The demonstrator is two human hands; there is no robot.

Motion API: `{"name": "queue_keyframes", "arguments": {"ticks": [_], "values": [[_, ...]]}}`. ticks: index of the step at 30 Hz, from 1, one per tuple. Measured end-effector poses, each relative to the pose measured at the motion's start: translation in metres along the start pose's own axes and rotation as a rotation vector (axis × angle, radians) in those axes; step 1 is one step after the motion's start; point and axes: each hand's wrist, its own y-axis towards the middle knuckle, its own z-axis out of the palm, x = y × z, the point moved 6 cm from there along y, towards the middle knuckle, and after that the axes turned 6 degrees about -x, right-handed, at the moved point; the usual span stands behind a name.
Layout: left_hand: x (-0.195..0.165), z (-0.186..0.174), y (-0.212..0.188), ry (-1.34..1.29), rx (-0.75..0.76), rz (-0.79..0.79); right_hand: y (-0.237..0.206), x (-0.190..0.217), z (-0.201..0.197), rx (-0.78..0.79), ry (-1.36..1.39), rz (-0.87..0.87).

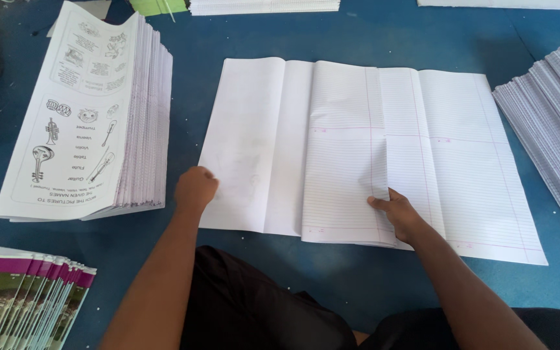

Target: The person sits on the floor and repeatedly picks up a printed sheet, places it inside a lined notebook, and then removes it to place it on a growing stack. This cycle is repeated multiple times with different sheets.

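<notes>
Ruled sheets (358, 149) lie fanned at centre of the blue desk (358, 285), overlapped so each edge shows. Right hand (400, 217) pinches a sheet's lower edge btwn thumb & fingers; left hand (196, 188), grip curled shut, presses the blank sheets' (247, 142) corner flat. Left: stack of printed worksheets (79, 110) w/ instrument drawings. Bottom-left: purple-edged booklets (21, 291). Right: another ruled stack (552, 123).

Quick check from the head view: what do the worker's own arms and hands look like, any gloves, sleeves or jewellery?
Both arms are bare up to the frame edge, with no sleeves visible. The left hand and right hand wear no gloves. No rings, watch or bands show.
</notes>
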Motion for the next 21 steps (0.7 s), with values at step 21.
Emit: {"name": "queue_keyframes", "arguments": {"ticks": [21], "values": [[0.044, -0.004, -0.008, -0.022, -0.04, -0.342, 0.005, -0.003, -0.002, 0.027, 0.031, -0.016]]}}
